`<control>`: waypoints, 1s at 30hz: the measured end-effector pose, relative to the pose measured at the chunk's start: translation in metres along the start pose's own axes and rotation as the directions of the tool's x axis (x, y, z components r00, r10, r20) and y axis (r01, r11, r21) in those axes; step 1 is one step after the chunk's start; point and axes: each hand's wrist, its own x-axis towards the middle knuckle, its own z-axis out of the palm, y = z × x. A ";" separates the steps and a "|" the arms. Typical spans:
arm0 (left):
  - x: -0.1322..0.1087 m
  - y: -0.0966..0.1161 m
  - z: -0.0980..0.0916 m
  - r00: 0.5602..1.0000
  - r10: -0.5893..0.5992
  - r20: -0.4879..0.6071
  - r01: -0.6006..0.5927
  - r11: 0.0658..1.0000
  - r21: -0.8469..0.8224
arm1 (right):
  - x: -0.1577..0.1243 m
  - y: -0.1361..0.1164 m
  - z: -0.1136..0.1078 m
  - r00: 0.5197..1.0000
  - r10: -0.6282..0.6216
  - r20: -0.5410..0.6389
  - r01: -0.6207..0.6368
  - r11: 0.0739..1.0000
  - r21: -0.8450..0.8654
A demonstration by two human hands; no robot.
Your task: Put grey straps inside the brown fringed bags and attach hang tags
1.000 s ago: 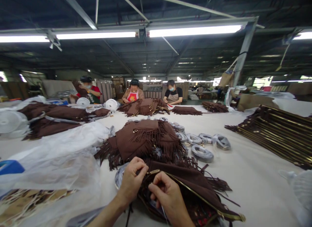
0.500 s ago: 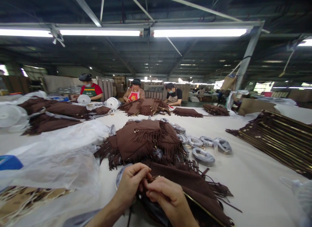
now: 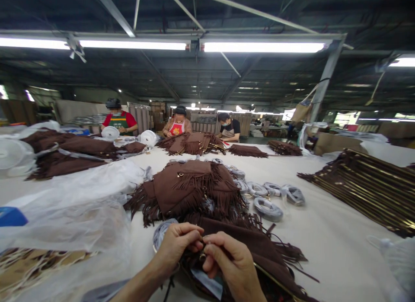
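Note:
My left hand (image 3: 181,242) and my right hand (image 3: 231,258) meet with fingertips pinched together at the near middle of the table. A small dark piece with a gold-coloured glint (image 3: 202,253) shows between them, too small to name. Under and behind the hands lies a brown fringed bag (image 3: 246,241) with a gold zip along its near edge. A pale blue-grey sheet (image 3: 207,282) shows below my right hand, on the bag's dark near side. Beside my left wrist lies a wrapped grey coil (image 3: 162,232), partly covered.
Brown fringed bags (image 3: 188,185) are heaped ahead, with wrapped coils (image 3: 267,208) to their right. A row of gold-zipped bags (image 3: 363,189) lies at right. Clear plastic (image 3: 81,224) and a blue box (image 3: 12,216) are at left. Three co-workers (image 3: 177,125) are across the table.
My fingertips have shifted slightly, and the gold-coloured glint now shows below them. My right hand has turned a little, uncovering the pale sheet. The view has moved slightly.

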 end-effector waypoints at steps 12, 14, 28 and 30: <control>-0.003 -0.002 0.003 0.999 0.049 0.023 -0.050 0.998 0.050 | 0.007 0.018 -0.011 0.991 0.130 0.036 -0.130 0.991 0.002; -0.005 0.000 0.003 0.996 0.071 0.060 -0.076 0.992 0.103 | 0.007 0.016 -0.010 0.991 0.129 0.028 -0.129 0.991 -0.019; -0.018 0.010 0.011 0.946 0.267 0.185 -0.325 0.790 0.520 | 0.006 0.009 -0.010 0.998 0.069 -0.002 -0.068 0.983 -0.171; -0.019 0.011 0.011 0.947 0.261 0.189 -0.322 0.789 0.523 | 0.006 0.008 -0.010 0.998 0.066 0.000 -0.064 0.979 -0.195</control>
